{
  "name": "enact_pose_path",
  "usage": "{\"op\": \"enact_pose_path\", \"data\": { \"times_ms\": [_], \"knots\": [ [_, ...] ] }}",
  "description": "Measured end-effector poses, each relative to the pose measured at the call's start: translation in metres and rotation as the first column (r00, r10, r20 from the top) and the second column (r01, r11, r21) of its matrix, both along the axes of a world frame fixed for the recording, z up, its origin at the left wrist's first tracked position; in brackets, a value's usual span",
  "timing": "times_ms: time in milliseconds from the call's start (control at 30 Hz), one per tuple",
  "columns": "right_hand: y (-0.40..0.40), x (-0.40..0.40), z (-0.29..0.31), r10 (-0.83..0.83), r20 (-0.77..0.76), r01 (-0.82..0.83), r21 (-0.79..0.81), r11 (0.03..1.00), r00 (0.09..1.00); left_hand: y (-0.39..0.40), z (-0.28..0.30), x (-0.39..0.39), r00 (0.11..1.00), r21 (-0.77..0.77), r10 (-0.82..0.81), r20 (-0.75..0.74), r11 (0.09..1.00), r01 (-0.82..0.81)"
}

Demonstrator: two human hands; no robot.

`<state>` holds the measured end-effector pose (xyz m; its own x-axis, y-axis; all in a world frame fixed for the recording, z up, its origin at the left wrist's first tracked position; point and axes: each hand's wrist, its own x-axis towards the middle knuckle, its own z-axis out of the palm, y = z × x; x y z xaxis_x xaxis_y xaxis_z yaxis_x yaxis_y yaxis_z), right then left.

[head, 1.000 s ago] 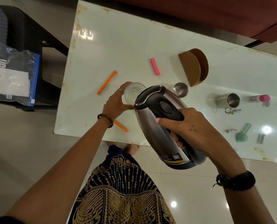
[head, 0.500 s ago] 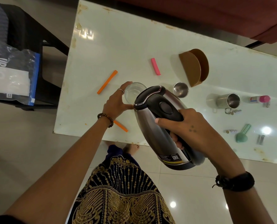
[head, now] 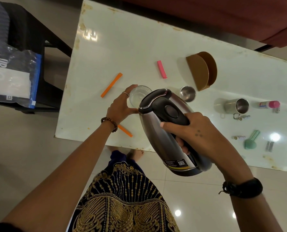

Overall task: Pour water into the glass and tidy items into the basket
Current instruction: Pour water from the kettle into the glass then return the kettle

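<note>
A clear glass (head: pixel 138 95) stands on the white table (head: pixel 139 47), and my left hand (head: pixel 121 106) is wrapped around its left side. My right hand (head: pixel 194 131) grips the black handle of a steel electric kettle (head: pixel 166 129), which is tilted with its spout over the glass rim. A brown basket (head: pixel 202 71) stands behind and to the right. Loose on the table lie two orange sticks (head: pixel 111 84) (head: pixel 125 130), a pink clip (head: pixel 161 69) and a green scoop (head: pixel 251 139).
A small steel cup (head: pixel 187 93) and a steel mug (head: pixel 236 106) sit right of the kettle. A pink-capped bottle (head: pixel 270 104) and small tubes (head: pixel 240 137) lie at the far right. A black stool with a plastic bag (head: pixel 12 72) stands left of the table.
The kettle has stayed tilted over the glass with almost no shift. Both hands keep the same grips.
</note>
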<state>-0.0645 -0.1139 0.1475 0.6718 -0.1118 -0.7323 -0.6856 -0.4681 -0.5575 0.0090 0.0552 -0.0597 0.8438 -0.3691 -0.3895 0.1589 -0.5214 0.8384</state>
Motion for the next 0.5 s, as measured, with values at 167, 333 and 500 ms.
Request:
{"op": "enact_pose_path", "data": {
  "times_ms": [167, 333, 500],
  "knots": [
    [0.0003, 0.0006, -0.0010, -0.001, 0.001, 0.001, 0.000, 1.000, 1.000, 0.0009, 0.0008, 0.0000, 1.000, -0.006, 0.011, -0.008, 1.000, -0.011],
    [0.0008, 0.0005, -0.0004, 0.014, 0.006, -0.014, -0.001, 1.000, 1.000, 0.0005, 0.0030, 0.0001, 1.000, -0.003, 0.009, -0.005, 1.000, -0.009],
    [0.0013, 0.0008, -0.0001, 0.014, 0.002, -0.014, 0.002, 1.000, 1.000, 0.0001, 0.0044, -0.0003, 1.000, -0.004, 0.006, -0.012, 1.000, -0.006]
  ]
}}
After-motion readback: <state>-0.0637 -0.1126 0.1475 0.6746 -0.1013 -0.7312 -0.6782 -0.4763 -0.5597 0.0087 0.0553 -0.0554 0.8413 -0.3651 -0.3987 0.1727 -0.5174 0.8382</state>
